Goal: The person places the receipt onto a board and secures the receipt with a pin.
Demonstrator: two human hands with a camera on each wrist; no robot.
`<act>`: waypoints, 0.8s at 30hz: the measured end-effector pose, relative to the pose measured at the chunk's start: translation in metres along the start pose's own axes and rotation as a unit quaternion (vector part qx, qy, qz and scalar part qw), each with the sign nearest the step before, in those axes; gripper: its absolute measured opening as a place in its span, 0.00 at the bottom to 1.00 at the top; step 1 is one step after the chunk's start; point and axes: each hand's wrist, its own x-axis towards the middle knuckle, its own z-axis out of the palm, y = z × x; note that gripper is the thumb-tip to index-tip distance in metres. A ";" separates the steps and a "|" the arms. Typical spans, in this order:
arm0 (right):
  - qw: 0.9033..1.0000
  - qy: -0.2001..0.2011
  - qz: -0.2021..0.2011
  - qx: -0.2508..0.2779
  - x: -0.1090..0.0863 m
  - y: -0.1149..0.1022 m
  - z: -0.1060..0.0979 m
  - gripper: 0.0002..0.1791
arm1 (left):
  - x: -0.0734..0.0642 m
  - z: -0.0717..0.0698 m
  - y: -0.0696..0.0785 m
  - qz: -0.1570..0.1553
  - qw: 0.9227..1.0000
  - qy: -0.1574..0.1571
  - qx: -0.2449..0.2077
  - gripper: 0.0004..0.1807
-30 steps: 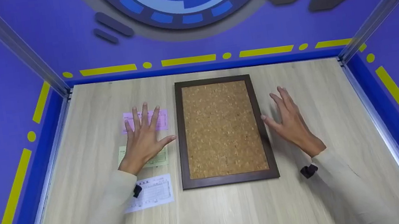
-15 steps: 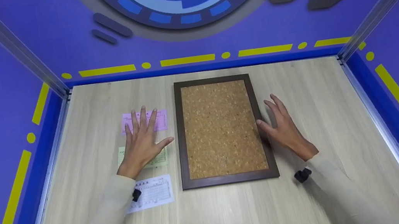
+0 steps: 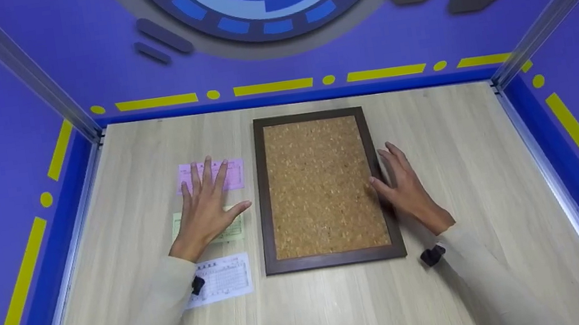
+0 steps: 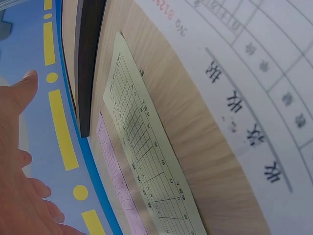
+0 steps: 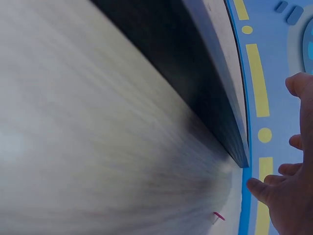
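Note:
A corkboard in a dark brown frame lies upright to the view in the middle of the table. My left hand, fingers spread, hovers left of it over a pink slip and a green slip, partly covering both. Nearer to me lies a white printed receipt form, overlapped by the left wrist; its grid and heading show large in the left wrist view. My right hand is at the board's right side, holding nothing, with its thumb overlapping the frame and cork edge in the head view.
The pale wooden table is walled on three sides by blue panels with yellow marks. In the right wrist view, a tiny red-topped object sits on the table beyond the board's side; the right hand hides that spot in the head view.
My right hand has moved left and slightly toward me, from beside the board to its right edge. The left hand has shifted only slightly toward me. Board and papers stay put.

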 end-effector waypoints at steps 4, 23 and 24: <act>1.000 -0.007 0.005 -0.003 0.000 0.001 0.003 0.41 | -0.001 0.000 -0.001 -0.004 1.000 0.000 -0.001 0.62; 0.999 -0.029 0.030 -0.007 -0.003 0.019 0.005 0.40 | -0.003 -0.003 -0.003 -0.008 1.000 0.001 -0.020 0.61; 0.999 -0.031 0.032 -0.007 -0.004 0.019 0.005 0.39 | -0.003 -0.003 -0.003 -0.009 1.000 0.001 -0.020 0.61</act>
